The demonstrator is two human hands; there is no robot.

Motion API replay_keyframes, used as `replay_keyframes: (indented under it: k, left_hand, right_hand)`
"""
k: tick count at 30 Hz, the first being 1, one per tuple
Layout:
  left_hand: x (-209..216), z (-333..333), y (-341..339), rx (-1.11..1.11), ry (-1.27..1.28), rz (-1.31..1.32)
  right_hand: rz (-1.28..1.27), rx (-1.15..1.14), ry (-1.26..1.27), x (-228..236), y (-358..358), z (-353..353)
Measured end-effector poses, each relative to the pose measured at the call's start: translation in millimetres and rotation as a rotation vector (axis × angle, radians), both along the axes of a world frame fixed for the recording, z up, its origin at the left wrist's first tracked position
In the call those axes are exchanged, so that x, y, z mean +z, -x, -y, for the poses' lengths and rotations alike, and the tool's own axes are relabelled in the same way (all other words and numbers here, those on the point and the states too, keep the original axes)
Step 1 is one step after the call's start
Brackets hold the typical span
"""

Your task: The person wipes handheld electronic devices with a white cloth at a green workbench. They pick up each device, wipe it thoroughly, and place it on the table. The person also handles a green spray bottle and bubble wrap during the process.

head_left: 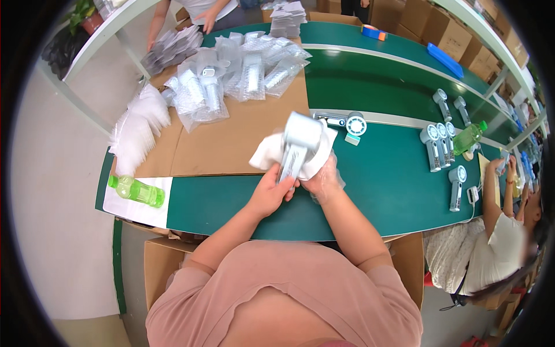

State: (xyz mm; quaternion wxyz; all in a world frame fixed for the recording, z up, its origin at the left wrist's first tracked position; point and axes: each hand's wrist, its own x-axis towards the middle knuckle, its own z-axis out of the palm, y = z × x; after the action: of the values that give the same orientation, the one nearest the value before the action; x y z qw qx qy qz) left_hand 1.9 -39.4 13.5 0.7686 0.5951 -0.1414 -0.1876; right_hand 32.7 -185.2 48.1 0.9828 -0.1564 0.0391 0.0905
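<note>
Fingers (270, 178) round fan handle (293, 160), forearms (230, 236) angled inward

Pale handheld fan (303, 132): lower handle partly covered by the left hand (269, 194), handle marking too blurred to be read. White cloth (267, 151): partly hidden behind the fan, the fingers of the right hand (325, 179) being largely concealed. Bagged fans (252, 75) are clouded by bubble wrap, a person opposite (217, 14) is cut off by the upper edge, and a cardboard box (159, 266) is partly hidden by the pink shirt (289, 269).
</note>
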Motion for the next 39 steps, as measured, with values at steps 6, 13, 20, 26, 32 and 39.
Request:
replay_keyframes:
  k: [6,13,20,26,32,39]
  left_hand:
    - [18,9,-22,0.008,-0.579,0.341]
    - [16,2,-7,-0.099,-0.3,-0.19]
    - [16,-21,-8,-0.2,-0.097,-0.155]
    - [23,-118,-95,0.582,-0.722,0.45]
    - [-11,-285,-188,1.468,-1.287,0.653]
    - [0,-291,-206,1.392,-1.189,0.015]
  right_hand:
    - [0.001,-0.089,0.328,-29,-10,-4]
    - [-0.04,-0.181,0.407,-19,-10,13]
    - [0.019,0.072,0.766,-32,8,-19]
    - [0.123,-0.09,1.108,-29,1,-15]
    - [-0.064,0.012,1.181,-15,-6,-16]
    - [-0.036,-0.009,1.033,-46,-11,-5]
